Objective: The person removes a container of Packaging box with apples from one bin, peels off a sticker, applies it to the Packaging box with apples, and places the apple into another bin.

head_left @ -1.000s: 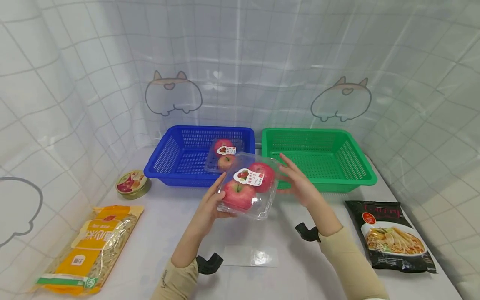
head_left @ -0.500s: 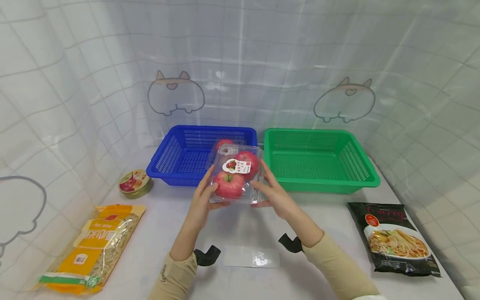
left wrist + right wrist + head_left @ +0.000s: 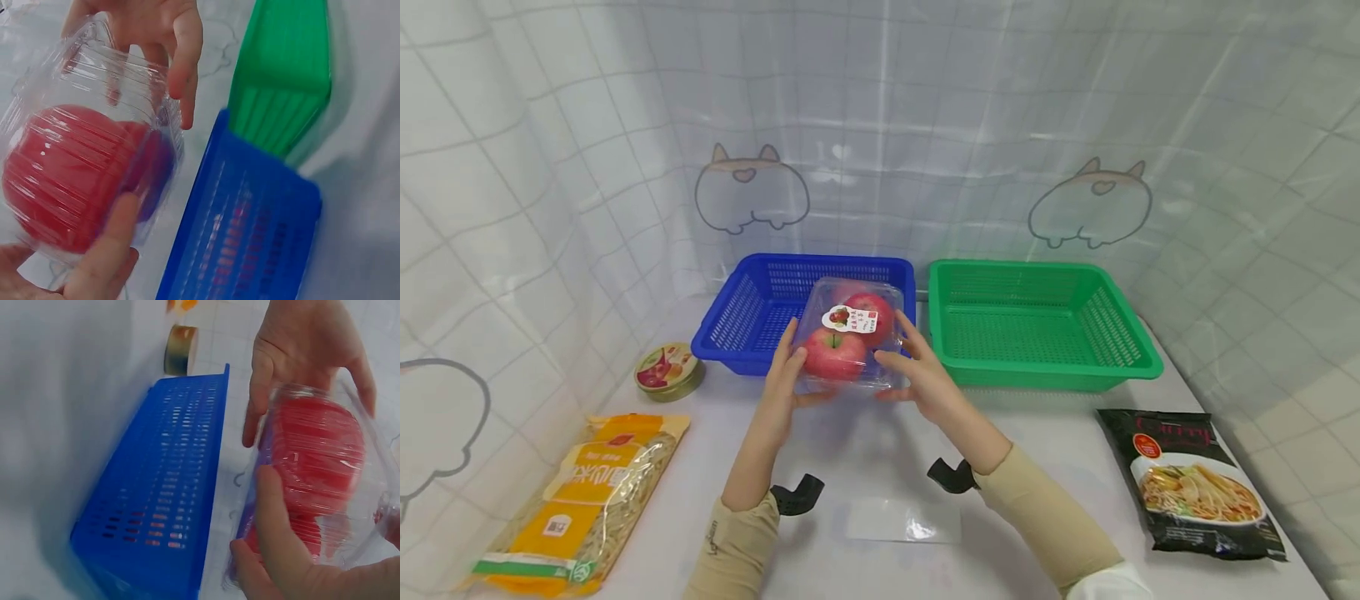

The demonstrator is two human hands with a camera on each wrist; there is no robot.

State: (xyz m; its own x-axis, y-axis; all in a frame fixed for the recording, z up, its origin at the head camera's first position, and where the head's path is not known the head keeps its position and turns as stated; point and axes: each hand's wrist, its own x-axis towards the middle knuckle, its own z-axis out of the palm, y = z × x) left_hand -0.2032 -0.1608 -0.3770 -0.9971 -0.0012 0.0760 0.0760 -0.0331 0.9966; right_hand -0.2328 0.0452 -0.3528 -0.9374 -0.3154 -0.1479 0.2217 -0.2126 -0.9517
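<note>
A clear plastic box of apples [image 3: 835,354] with a white label hangs tilted over the front rim of the blue basket [image 3: 752,354]. My left hand [image 3: 778,392] grips its left side, thumb on the near left corner. On the other side my right hand [image 3: 925,379] holds the right edge, thumb in front and fingers around the side. The left wrist view shows the apple box [image 3: 69,175] between both hands, outside the blue basket's wall [image 3: 250,212]. Behind the held box, a second apple pack in the basket is mostly hidden; red shows through the basket's slots in the wrist views.
A green basket [image 3: 1045,371] stands right of the blue one. A round tin [image 3: 668,371] and an orange noodle bag [image 3: 580,504] lie at left, a black noodle packet [image 3: 1195,483] at right. A clear flat strip [image 3: 902,521] lies in front.
The right hand has closed in from beside the box and now holds its right edge. Both hands have carried the apple box left and slightly up, toward the blue basket.
</note>
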